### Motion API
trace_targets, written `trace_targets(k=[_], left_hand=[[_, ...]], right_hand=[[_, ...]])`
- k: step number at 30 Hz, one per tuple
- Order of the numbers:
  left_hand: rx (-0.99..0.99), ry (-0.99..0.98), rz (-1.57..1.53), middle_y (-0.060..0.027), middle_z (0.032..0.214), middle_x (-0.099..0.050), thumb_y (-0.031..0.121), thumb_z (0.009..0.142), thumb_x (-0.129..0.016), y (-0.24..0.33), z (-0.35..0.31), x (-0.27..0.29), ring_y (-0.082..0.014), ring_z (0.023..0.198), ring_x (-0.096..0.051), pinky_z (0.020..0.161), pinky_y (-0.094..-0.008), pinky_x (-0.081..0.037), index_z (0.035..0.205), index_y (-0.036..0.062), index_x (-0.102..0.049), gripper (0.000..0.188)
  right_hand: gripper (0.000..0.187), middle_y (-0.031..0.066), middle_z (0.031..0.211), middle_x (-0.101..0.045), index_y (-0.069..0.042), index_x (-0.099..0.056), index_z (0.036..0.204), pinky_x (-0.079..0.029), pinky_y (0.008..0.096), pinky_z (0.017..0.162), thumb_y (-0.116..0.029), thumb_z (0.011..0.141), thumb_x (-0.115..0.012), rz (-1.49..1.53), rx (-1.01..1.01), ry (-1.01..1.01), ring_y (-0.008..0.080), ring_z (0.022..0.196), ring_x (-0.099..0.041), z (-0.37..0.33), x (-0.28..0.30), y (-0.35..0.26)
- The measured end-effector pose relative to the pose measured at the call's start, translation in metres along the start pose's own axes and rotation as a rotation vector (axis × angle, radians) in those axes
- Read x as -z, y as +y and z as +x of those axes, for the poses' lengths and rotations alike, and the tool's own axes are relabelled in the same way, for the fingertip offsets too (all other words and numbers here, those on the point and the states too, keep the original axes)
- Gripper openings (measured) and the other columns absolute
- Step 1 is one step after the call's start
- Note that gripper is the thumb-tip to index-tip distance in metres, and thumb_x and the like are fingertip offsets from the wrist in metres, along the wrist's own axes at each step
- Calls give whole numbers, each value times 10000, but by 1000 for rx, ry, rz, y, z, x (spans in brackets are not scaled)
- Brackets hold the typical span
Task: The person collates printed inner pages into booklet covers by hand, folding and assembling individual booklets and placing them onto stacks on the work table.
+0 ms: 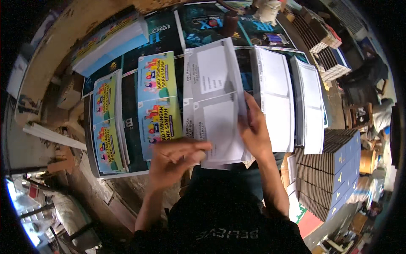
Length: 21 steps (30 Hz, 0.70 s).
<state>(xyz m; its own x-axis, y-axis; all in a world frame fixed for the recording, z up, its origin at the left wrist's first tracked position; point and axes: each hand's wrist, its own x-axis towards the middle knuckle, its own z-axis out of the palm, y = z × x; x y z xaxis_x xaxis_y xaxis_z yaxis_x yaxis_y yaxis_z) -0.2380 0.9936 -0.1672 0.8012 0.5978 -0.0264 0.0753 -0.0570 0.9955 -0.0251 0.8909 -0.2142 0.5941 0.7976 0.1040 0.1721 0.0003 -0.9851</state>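
A pile of white printed sheets [218, 110] lies in front of me at the middle of the table, its upper sheets shifted to the right over the ones beneath. My right hand [256, 131] grips the right edge of these sheets, thumb on top and fingers along the side. Over the lower left corner of the pile hovers my left hand [175, 160], blurred by motion, fingers bent toward the thumb. Just left of the pile are colourful printed covers [157, 97], partly hidden by the left hand. Farther left is a thicker stack of the same covers [108, 122].
Two more white paper stacks, a near one [274, 97] and a farther one [308, 101], stand on the right. A tall cover stack [112, 42] sits at the back left. Dark printed posters [203, 27] line the table. Bundled blue-covered books [327, 173] rise beside its right edge.
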Motion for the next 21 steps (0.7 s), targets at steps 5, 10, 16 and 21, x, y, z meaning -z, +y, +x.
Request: trace_targets(k=[5, 10, 16, 21], left_hand=[[-164, 132, 724, -125, 1029, -694, 123, 742, -818, 2, 1, 49, -287, 987, -647, 879, -404, -529, 1048, 37, -669, 350], [-187, 6, 809, -112, 1024, -663, 158, 729, -833, -16, -6, 67, -292, 1000, -634, 878, -416, -520, 1078, 38, -655, 410], [-193, 383, 604, -60, 692, -524, 71, 921, -669, -31, -28, 71, -114, 638, -506, 581, -266, -404, 929, 13, -568, 116], [-130, 606, 444, 31, 612, -340, 88, 987, -581, -16, -41, 57, -41, 573, -257, 501, -245, -196, 826, 47, -458, 206]], right_hand=[[632, 246, 1483, -415, 44, -374, 1466, -284, 368, 1156, -340, 995, -548, -66, -386, 145, 309, 1391, -389, 4, -4, -37], [873, 263, 1493, -396, 20, -388, 1470, -247, 433, 1172, -624, 905, -554, -154, -447, 175, 342, 1409, -366, 6, -6, -35], [686, 187, 1261, -576, 53, -342, 1450, -525, 300, 889, -16, 872, -705, 87, -265, -79, 185, 1054, -630, 13, -11, -37], [641, 174, 1352, -510, 17, -254, 1507, -482, 287, 947, -25, 958, -582, 80, -173, 21, 189, 1087, -594, 14, -67, -21]])
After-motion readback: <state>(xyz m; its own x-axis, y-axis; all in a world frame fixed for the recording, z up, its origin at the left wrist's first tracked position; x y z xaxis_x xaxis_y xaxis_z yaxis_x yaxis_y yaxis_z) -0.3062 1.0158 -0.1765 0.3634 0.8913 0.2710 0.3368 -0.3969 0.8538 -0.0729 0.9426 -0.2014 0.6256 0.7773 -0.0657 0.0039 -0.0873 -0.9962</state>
